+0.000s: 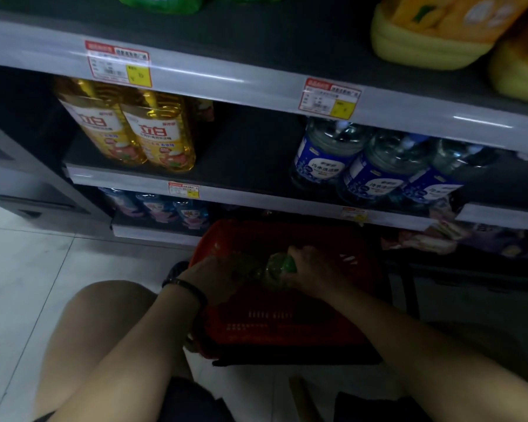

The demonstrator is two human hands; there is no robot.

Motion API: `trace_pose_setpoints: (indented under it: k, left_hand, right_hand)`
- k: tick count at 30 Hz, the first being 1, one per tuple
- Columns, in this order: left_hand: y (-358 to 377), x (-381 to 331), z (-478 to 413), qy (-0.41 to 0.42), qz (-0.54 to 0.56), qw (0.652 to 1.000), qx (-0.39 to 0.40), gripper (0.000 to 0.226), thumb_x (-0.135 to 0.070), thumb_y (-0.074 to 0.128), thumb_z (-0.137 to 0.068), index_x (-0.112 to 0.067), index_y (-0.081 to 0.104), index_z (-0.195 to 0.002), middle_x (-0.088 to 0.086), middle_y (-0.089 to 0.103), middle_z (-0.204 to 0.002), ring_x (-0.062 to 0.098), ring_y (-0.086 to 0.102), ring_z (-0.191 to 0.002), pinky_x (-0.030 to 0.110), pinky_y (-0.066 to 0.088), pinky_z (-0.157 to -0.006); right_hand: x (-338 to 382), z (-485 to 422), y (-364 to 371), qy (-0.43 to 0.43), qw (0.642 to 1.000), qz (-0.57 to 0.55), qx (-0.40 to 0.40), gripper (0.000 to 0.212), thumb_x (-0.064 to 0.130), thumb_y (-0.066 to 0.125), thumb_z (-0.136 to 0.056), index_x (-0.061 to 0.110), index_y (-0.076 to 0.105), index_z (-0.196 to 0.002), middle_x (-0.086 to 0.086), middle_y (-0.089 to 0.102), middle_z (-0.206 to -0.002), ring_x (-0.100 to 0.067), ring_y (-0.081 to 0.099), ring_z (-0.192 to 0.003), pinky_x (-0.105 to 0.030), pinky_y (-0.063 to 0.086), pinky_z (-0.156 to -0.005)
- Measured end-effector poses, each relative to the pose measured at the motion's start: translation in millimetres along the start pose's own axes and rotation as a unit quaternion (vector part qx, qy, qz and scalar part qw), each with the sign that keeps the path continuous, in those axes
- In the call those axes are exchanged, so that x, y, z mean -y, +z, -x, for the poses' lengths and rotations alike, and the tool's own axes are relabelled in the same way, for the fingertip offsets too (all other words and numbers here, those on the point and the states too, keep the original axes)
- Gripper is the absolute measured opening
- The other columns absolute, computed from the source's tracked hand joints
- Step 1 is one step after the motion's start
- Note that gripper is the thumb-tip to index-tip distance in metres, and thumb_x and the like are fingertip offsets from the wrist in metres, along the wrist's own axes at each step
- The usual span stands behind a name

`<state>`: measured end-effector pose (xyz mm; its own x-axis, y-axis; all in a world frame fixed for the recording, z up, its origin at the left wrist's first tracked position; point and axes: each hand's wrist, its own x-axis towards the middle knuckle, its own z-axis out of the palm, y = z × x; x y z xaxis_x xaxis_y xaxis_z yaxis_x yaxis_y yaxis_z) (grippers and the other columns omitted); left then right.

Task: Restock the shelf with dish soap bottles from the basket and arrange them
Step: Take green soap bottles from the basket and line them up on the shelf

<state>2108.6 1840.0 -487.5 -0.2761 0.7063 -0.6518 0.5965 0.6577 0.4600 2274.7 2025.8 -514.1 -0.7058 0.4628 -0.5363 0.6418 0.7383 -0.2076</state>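
A red basket (pixel 287 327) stands on the floor in front of the shelf (pixel 250 175). Both my hands reach into it. My left hand (pixel 214 275) and my right hand (pixel 311 269) are closed around a greenish dish soap bottle (pixel 279 266) lying in the basket; its green part shows between my hands. On the middle shelf stand two yellow dish soap bottles (pixel 141 129) at the left and three blue-labelled clear bottles (pixel 375 169) at the right, with a dark gap between them.
The shelf above carries yellow packs (pixel 433 32) at the right and green packs (pixel 162 3) at the top. The lowest shelf holds blue and pink bottles (pixel 162 208). White floor tiles (pixel 28 269) lie to the left. My bare knee (pixel 104 315) is beside the basket.
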Motion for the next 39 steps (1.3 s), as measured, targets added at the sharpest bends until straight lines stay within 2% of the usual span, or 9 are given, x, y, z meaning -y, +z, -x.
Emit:
trace_pose_setpoints:
  k: [7, 10, 13, 16, 18, 24, 31, 35, 39]
  left_hand:
    - [5.9, -18.7, 28.8, 0.075, 0.022, 0.996, -0.051, 0.055, -0.036, 0.073, -0.096, -0.027, 0.051, -0.146, -0.004, 0.057, -0.141, 0.021, 0.056, -0.131, 0.035, 0.052, -0.106]
    - [11.1, -26.8, 50.9, 0.121, 0.073, 0.983, -0.119, 0.067, -0.035, 0.084, -0.087, -0.030, 0.051, -0.145, -0.015, 0.057, -0.136, 0.005, 0.060, -0.121, 0.023, 0.055, -0.097]
    - [5.1, -40.9, 77.0, 0.183, 0.124, 0.960, -0.171, 0.046, -0.017, 0.081, -0.091, -0.032, 0.063, -0.131, -0.010, 0.073, -0.124, 0.004, 0.072, -0.110, 0.032, 0.062, -0.094]
    - [-6.3, -54.8, 97.8, 0.243, 0.203, 0.930, -0.187, 0.078, 0.001, 0.089, -0.078, -0.029, 0.054, -0.141, -0.009, 0.071, -0.134, 0.013, 0.068, -0.125, 0.030, 0.059, -0.097]
    - [-14.3, -63.4, 113.6, 0.246, 0.292, 0.907, -0.176, 0.080, 0.008, 0.087, -0.077, -0.023, 0.054, -0.142, -0.008, 0.071, -0.134, 0.012, 0.067, -0.126, 0.030, 0.059, -0.098]
    - [-49.8, -87.1, 154.7, 0.274, 0.380, 0.855, -0.224, 0.065, -0.010, 0.092, -0.079, -0.027, 0.064, -0.134, 0.003, 0.072, -0.133, 0.024, 0.070, -0.123, 0.051, 0.058, -0.102]
    - [-119.9, -121.4, 189.9, 0.292, 0.434, 0.796, -0.304, 0.061, -0.017, 0.093, -0.077, -0.018, 0.065, -0.132, 0.002, 0.076, -0.126, 0.025, 0.073, -0.118, 0.054, 0.061, -0.096]
    - [-172.9, -140.3, 194.6, 0.297, 0.462, 0.773, -0.318, 0.045, -0.016, 0.082, -0.087, -0.016, 0.067, -0.129, 0.001, 0.077, -0.124, 0.025, 0.075, -0.115, 0.057, 0.062, -0.094]
    - [-224.7, -158.3, 194.7, 0.289, 0.457, 0.789, -0.291, 0.039, -0.023, 0.077, -0.094, -0.018, 0.068, -0.131, 0.002, 0.078, -0.124, 0.028, 0.077, -0.110, 0.061, 0.064, -0.079]
  right_hand:
    - [13.9, 81.9, -72.8, -0.084, 0.992, -0.014, -0.091, 0.038, 0.056, 0.071, -0.087, 0.024, 0.059, -0.103, -0.001, 0.052, -0.104, -0.020, 0.054, -0.093, -0.035, 0.047, -0.077]
    - [29.5, 122.7, -105.5, -0.126, 0.977, -0.035, -0.168, 0.034, 0.056, 0.075, -0.085, 0.028, 0.057, -0.092, 0.003, 0.059, -0.097, -0.017, 0.057, -0.089, -0.034, 0.046, -0.076]
    - [45.8, 157.1, -138.5, -0.148, 0.967, -0.033, -0.205, 0.033, 0.056, 0.075, -0.086, 0.025, 0.064, -0.094, 0.006, 0.062, -0.092, -0.015, 0.058, -0.088, -0.035, 0.045, -0.075]
    - [60.6, 180.9, -172.3, -0.172, 0.963, -0.058, -0.198, 0.036, 0.056, 0.078, -0.085, 0.023, 0.066, -0.089, 0.006, 0.065, -0.085, -0.014, 0.061, -0.082, -0.039, 0.051, -0.074]
    - [70.2, 194.7, -193.2, -0.185, 0.960, -0.053, -0.202, 0.037, 0.056, 0.080, -0.084, 0.023, 0.066, -0.086, 0.006, 0.065, -0.080, -0.014, 0.060, -0.078, -0.039, 0.050, -0.071]
    - [92.5, 224.5, -249.0, -0.216, 0.937, -0.075, -0.265, 0.032, 0.052, 0.083, -0.080, 0.025, 0.067, -0.082, 0.007, 0.068, -0.078, -0.007, 0.063, -0.073, -0.035, 0.052, -0.066]
    - [96.4, 213.0, -287.0, -0.238, 0.865, -0.295, -0.330, 0.066, 0.066, 0.088, -0.064, 0.036, 0.062, -0.117, 0.014, 0.069, -0.107, -0.005, 0.069, -0.099, -0.041, 0.061, -0.086]
    - [95.7, 194.3, -278.6, -0.241, 0.873, -0.317, -0.281, 0.085, 0.048, 0.094, -0.072, 0.044, 0.047, -0.142, 0.021, 0.068, -0.124, 0.001, 0.068, -0.110, -0.040, 0.062, -0.095]
    - [104.1, 169.5, -281.1, -0.261, 0.852, -0.325, -0.315, 0.091, 0.033, 0.089, -0.083, 0.046, 0.034, -0.155, 0.023, 0.065, -0.135, 0.003, 0.066, -0.117, -0.037, 0.060, -0.100]
